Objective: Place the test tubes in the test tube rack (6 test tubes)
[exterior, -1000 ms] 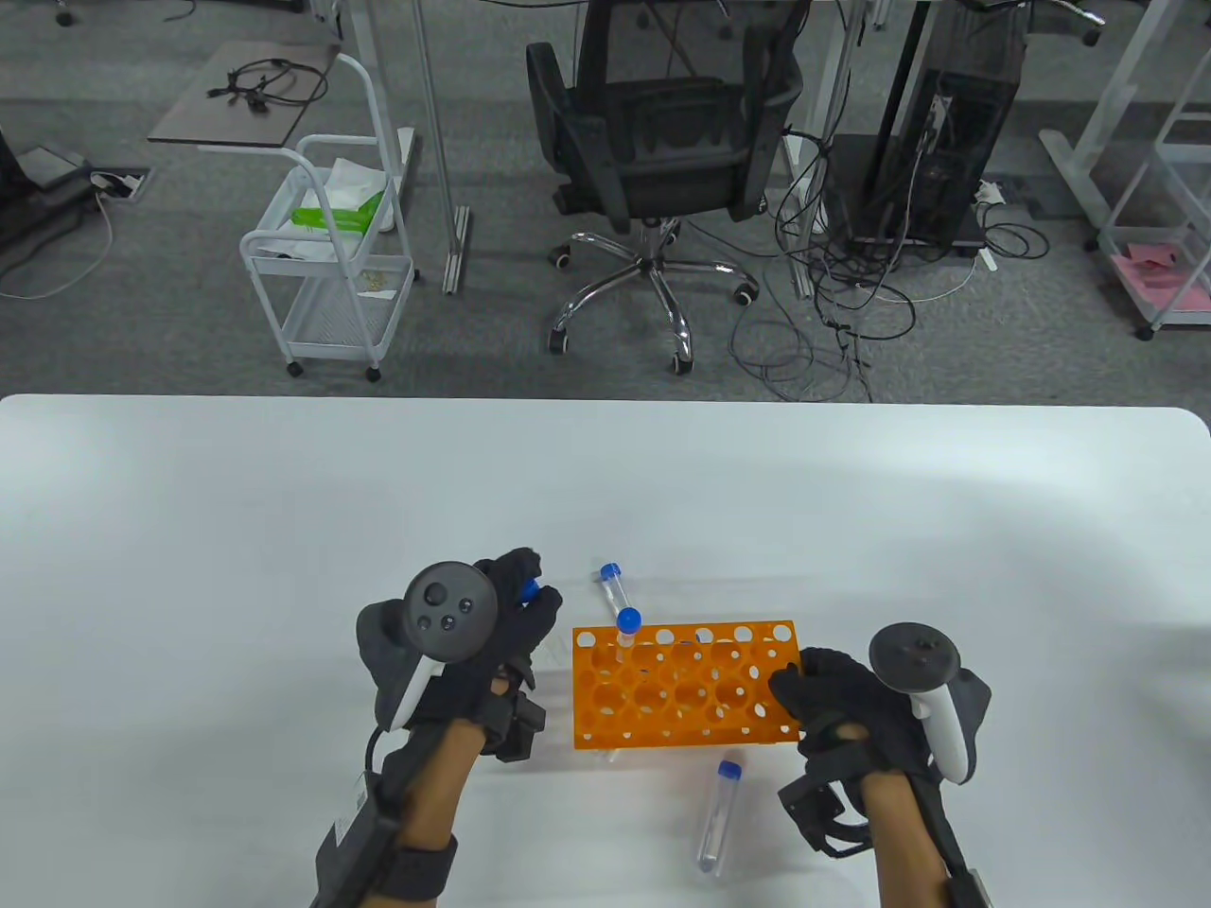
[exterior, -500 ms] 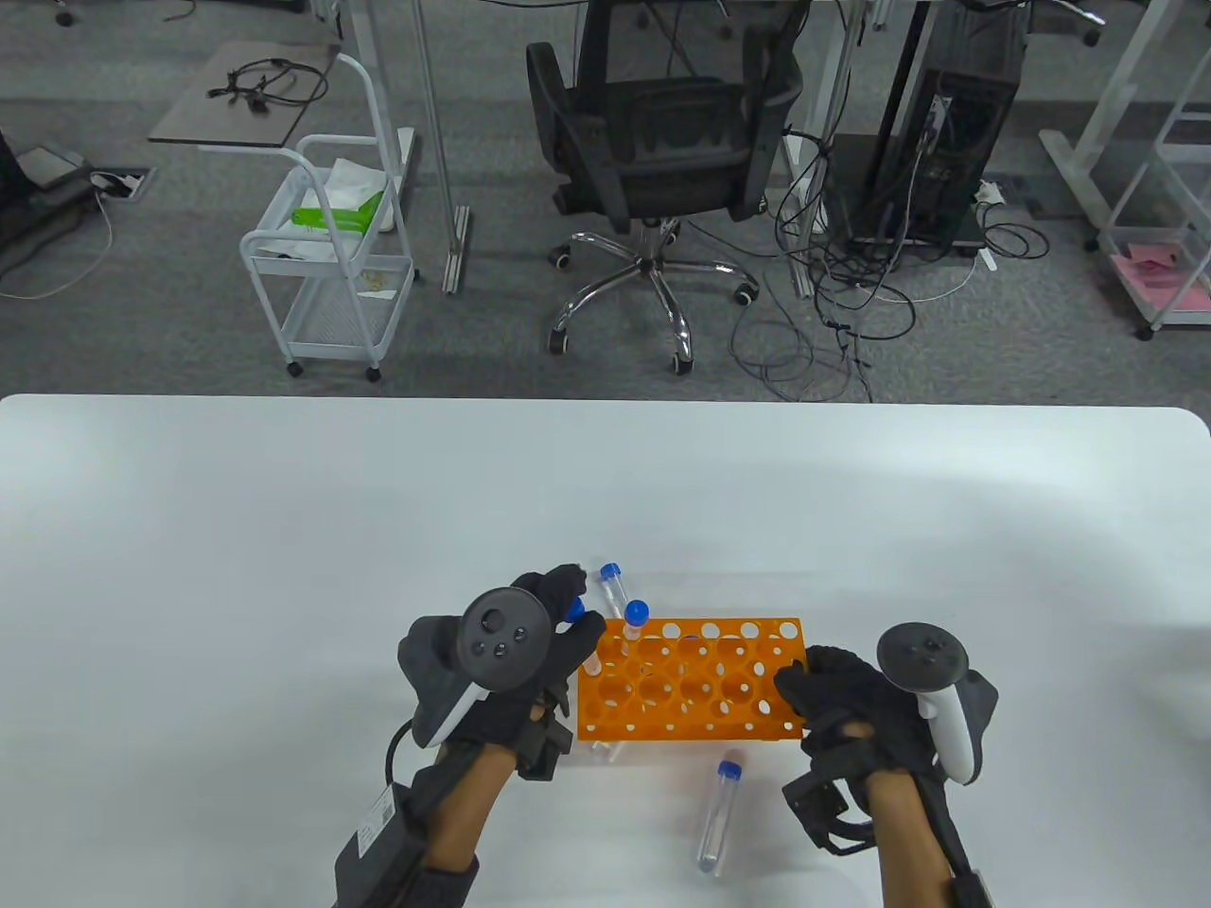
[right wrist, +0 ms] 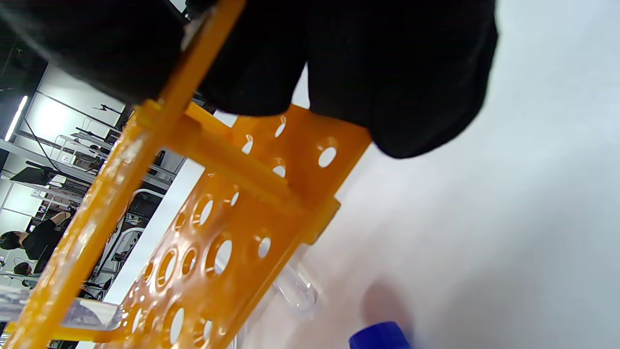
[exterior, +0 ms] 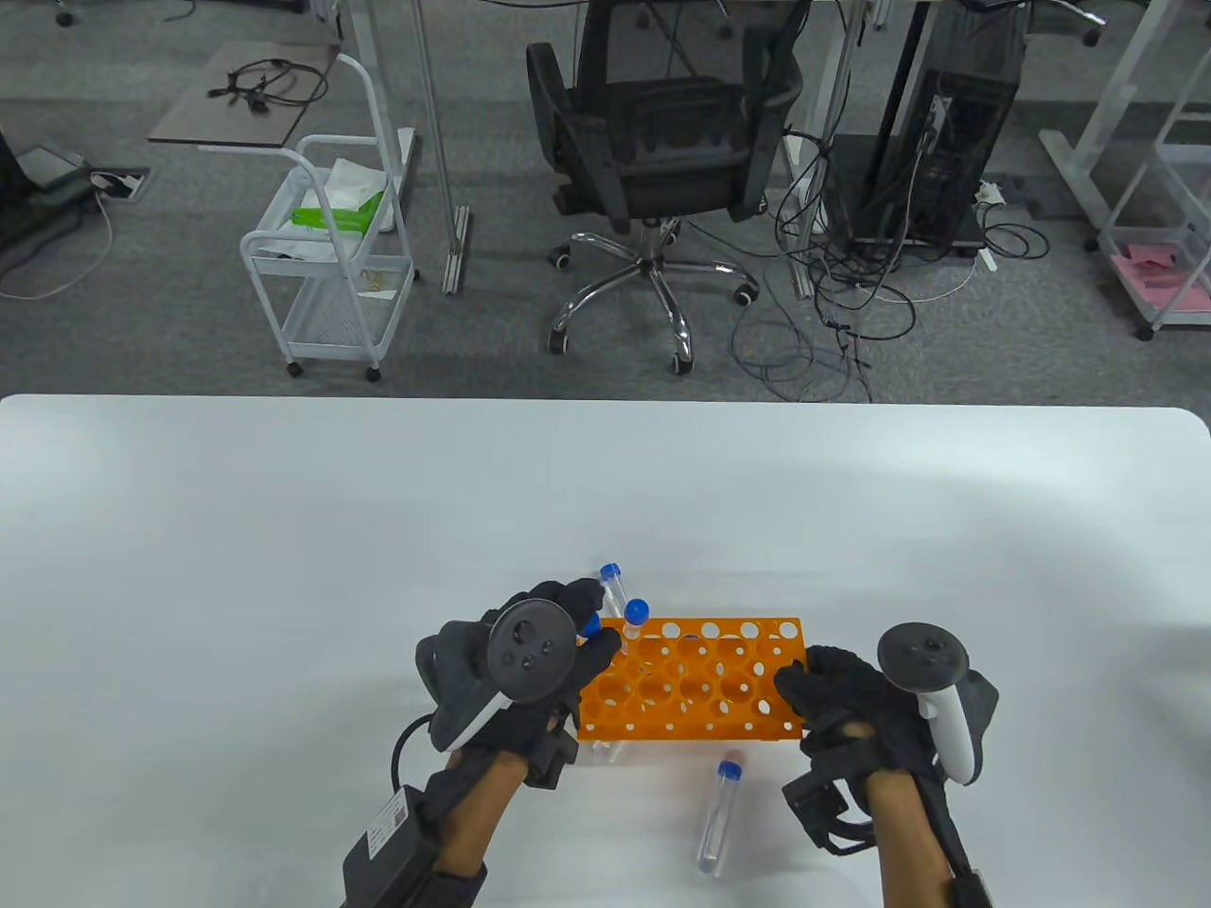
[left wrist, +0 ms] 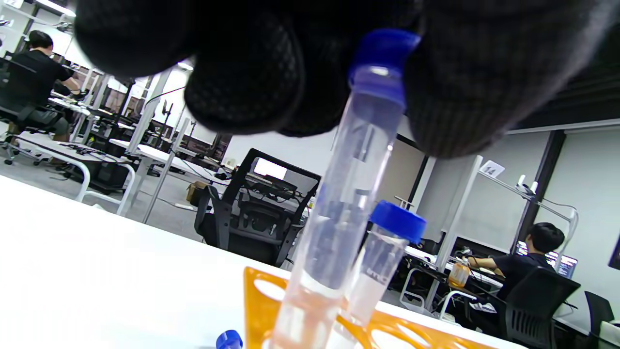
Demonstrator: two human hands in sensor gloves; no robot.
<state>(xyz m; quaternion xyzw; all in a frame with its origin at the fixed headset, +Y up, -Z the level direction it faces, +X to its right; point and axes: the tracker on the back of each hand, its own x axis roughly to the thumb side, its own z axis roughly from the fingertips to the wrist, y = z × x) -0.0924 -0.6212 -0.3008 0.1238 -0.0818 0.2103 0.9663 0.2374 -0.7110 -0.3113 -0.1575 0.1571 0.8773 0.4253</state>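
Note:
An orange test tube rack (exterior: 695,681) stands on the white table (exterior: 284,530). One blue-capped tube (exterior: 632,624) stands in its far left part. My left hand (exterior: 568,629) pinches a second blue-capped tube (left wrist: 348,184) by its cap, its lower end at the rack's left end (left wrist: 261,300), beside the standing tube (left wrist: 382,261). My right hand (exterior: 823,690) grips the rack's right end (right wrist: 271,184). A loose tube (exterior: 716,813) lies in front of the rack; another (exterior: 613,584) lies behind it. A further tube (exterior: 605,750) lies partly hidden at the rack's front left corner.
Beyond the table's far edge stand a black office chair (exterior: 662,161), a white trolley (exterior: 331,255) and loose cables (exterior: 833,284) on the floor. The loose tube's blue cap (right wrist: 382,337) lies close to the rack in the right wrist view.
My left hand has moved right with its tube, from left of the rack to over the rack's left end. The rack shifted slightly. My right hand stays on the rack's right end.

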